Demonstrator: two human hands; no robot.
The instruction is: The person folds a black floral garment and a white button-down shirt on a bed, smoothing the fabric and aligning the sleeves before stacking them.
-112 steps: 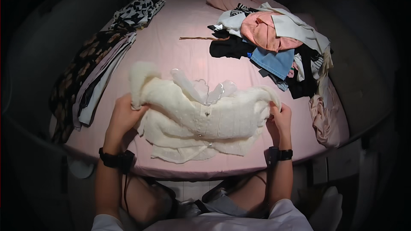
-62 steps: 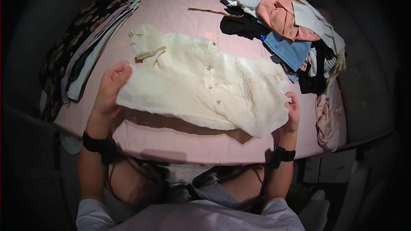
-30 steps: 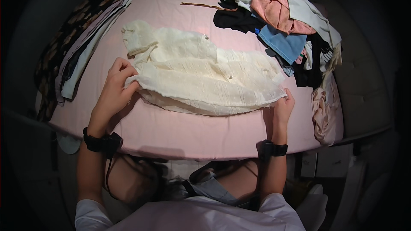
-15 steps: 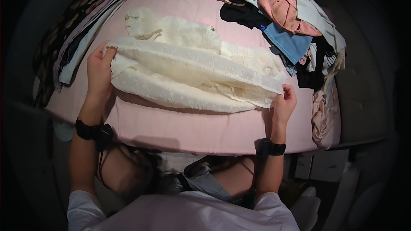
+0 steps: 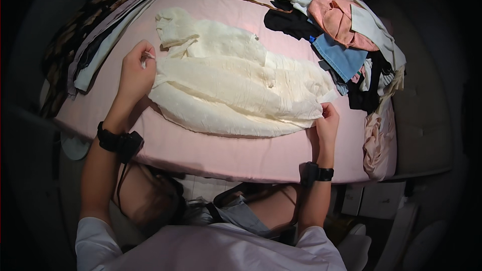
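A cream-coloured garment [image 5: 226, 90] of thin, dotted, crinkled fabric lies spread across the pink bed sheet in front of me, with loose folds running along its length. My left hand [image 5: 136, 70] is closed in a pinch on the garment's left edge, a bit of pale cloth showing between the fingers. At its right end, my right hand [image 5: 328, 116] pinches the near corner between thumb and fingers. The far left part of the garment is bunched into a rumpled, sleeve-like shape.
A heap of mixed clothes [image 5: 341, 30] sits at the far right, with a blue denim piece [image 5: 341, 56] in it. A thin brown strap [image 5: 251, 1] lies beside it. Several garments [image 5: 100, 45] are laid along the left edge. Crumpled pale pink cloth [image 5: 377, 145] rests at the right edge.
The garment's near layer, held up and stretched between my hands before, now lies flatter. My left hand has moved right and slightly up; my right hand has shifted slightly left.
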